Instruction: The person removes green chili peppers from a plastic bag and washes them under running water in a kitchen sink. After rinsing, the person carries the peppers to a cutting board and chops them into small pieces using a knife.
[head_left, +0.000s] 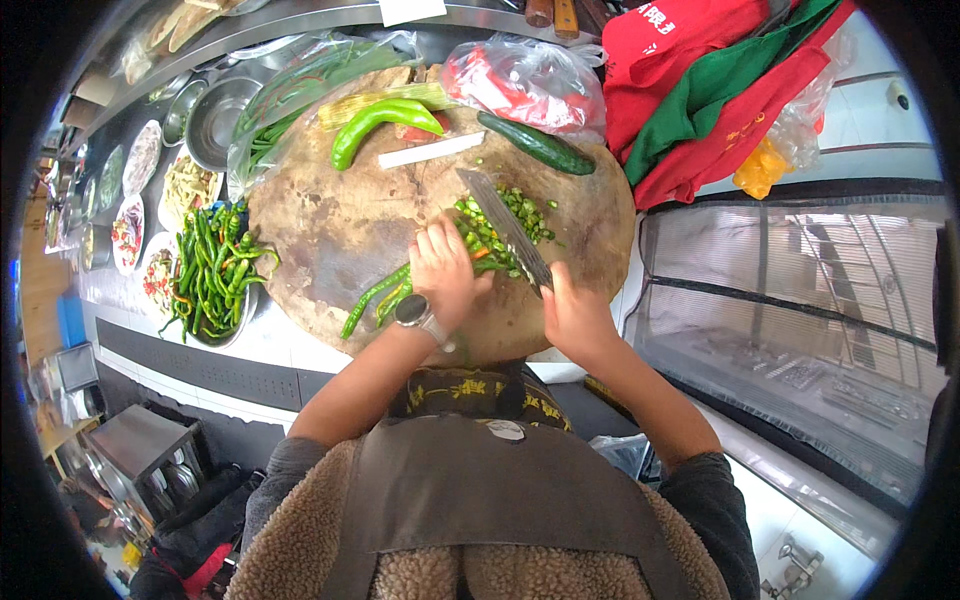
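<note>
On a round wooden chopping block (315, 247), my left hand (442, 266) presses down on several long green chili peppers (375, 296), whose uncut ends stick out to its lower left. My right hand (576, 309) grips the handle end of a broad cleaver (506, 225), its blade slanting up and left across the peppers, close to my left fingertips. Chopped green pepper pieces (517, 206) lie on both sides of the blade. The handle is hidden in my fist. A cucumber (536, 142), a large light green pepper (375, 124) and a white strip (431, 150) rest on the block's far part.
Left of the block, a heaped bowl of green chilies (217, 270) stands beside plates of cut food (187, 184) and metal bowls (217, 120). Bagged greens (300, 90) and a bag with red contents (525, 86) lie behind. Red and green cloth bags (697, 97) are at the right.
</note>
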